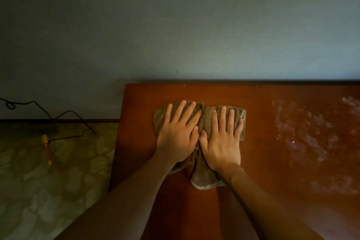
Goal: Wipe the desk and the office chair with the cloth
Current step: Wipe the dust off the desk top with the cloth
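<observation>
Left hand (176, 134) and right hand (222, 138), fingers spread flat, side by side, press brown cloth (203, 178) onto reddish desk (272, 191); pale dust (303, 138) smears rightward.

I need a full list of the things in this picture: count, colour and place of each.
desk: one, reddish brown, centre and right, against the wall
cloth: one, brownish, flat on the desk under both hands
dust: whitish smears, on the desk's right part
cable: one, black, left, from wall to floor
stick: one, orange-yellow, on the floor near the cable
floor: one, greenish, patterned, left
wall: one, grey-blue, behind the desk
left hand: one, flat on the cloth
right hand: one, flat on the cloth
</observation>
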A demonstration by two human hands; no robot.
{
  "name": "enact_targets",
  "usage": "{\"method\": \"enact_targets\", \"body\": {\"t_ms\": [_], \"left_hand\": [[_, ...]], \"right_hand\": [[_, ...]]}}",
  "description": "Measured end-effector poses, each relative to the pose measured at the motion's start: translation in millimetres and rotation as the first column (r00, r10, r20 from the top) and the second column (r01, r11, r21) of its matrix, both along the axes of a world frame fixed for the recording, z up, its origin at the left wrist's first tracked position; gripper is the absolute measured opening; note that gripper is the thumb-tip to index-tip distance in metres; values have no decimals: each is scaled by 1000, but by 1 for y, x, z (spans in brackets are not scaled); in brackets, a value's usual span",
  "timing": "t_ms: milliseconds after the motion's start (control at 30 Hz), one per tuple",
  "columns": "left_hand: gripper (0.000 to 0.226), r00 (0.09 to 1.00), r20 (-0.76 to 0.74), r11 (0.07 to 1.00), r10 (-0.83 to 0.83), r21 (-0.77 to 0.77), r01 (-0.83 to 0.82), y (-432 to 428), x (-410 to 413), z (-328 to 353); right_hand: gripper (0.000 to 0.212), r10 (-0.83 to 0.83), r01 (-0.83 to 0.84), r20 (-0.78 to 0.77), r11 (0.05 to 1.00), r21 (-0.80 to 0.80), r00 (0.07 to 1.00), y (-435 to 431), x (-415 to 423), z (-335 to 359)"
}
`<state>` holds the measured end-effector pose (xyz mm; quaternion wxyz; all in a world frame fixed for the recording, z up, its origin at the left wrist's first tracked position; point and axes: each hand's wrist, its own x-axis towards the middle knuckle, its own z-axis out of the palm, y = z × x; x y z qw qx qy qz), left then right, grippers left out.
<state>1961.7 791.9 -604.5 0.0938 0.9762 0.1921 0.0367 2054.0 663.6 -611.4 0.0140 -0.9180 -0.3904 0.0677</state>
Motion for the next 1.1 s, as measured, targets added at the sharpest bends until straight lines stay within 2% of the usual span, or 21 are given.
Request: {"method": "enact_targets", "body": {"t_ms": [500, 633, 833, 1100], "left_hand": [[53, 999, 33, 1000, 27, 6, -27, 60, 73, -4], [54, 998, 37, 998, 59, 18, -59, 70, 82, -3], [52, 993, 9, 992, 122, 42, -122, 76, 101, -6], [53, 995, 6, 987, 102, 124, -102, 67, 99, -7]], "right_hand": [[74, -132, 133, -19, 990, 44, 991, 64, 56, 2], [74, -126, 128, -40, 991, 32, 991, 76, 64, 4], [72, -148, 151, -37, 979, 134, 988, 86, 82, 4], [70, -104, 107, -28, 980, 168, 994, 79, 83, 1]]}}
